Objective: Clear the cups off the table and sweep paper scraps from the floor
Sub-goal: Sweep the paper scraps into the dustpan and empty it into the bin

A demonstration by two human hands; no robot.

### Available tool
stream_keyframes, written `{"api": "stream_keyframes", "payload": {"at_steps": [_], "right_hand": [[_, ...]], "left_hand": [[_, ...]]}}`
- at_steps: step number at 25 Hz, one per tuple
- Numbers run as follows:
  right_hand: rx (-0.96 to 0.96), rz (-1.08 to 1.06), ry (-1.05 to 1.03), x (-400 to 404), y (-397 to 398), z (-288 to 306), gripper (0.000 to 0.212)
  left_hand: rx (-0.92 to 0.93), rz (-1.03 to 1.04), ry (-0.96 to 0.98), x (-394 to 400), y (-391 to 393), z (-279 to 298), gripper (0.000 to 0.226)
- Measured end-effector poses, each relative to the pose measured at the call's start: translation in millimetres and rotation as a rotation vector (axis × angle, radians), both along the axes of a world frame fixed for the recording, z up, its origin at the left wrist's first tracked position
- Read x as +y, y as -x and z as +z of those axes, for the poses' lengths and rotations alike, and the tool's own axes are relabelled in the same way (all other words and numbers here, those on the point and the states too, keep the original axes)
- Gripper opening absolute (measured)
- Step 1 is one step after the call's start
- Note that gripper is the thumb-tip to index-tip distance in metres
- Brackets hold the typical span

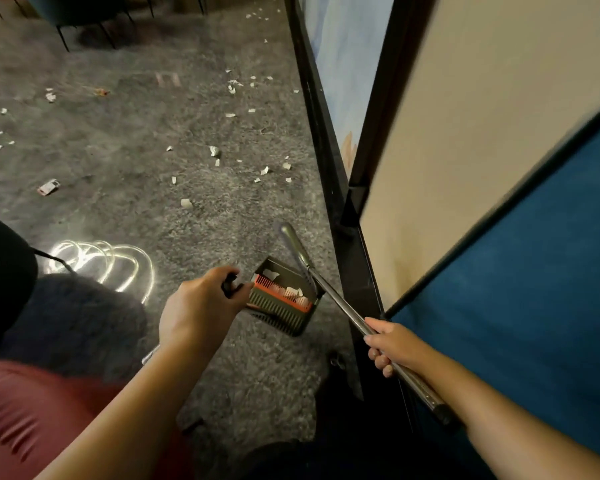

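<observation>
Down on the grey carpet [125, 188], just beyond both hands, sits a dark dustpan [284, 299] with a red comb edge and a few pale scraps inside. The left hand [198, 306] curls round a black grip [230, 285] at the dustpan's near-left corner. The right hand [392, 346] wraps its fingers round a metal pole [336, 299] that slants from the forearm up past the dustpan's right side; the pole's far end lies on the carpet ahead of the dustpan. Paper scraps [215, 152] lie scattered well beyond the hands, ahead and to the left. Left of the left hand, light loops [101, 261] gleam on the carpet. Right of the right hand stands a blue and cream panel [499, 168] in a black frame.
</observation>
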State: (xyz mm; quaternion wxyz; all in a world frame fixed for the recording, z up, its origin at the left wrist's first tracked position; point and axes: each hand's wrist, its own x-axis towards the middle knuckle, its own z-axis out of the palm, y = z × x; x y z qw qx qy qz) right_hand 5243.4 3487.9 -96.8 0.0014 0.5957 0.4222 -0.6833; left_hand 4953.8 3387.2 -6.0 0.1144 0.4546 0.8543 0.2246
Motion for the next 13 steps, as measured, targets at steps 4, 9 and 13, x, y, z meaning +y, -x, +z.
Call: {"api": "stream_keyframes", "payload": {"at_steps": [4,9,13], "right_hand": [[0.011,0.051,0.002,104,50,-3,0.06],[0.026,0.162,0.002,217,114,4,0.06],[0.02,0.188,-0.009,282,172,11,0.061]], "left_hand": [[-0.003,0.106,-0.01,80,42,0,0.039],[0.001,0.216,-0.036,167,94,6,0.034],[0.032,0.304,-0.031,204,144,3,0.031]]}}
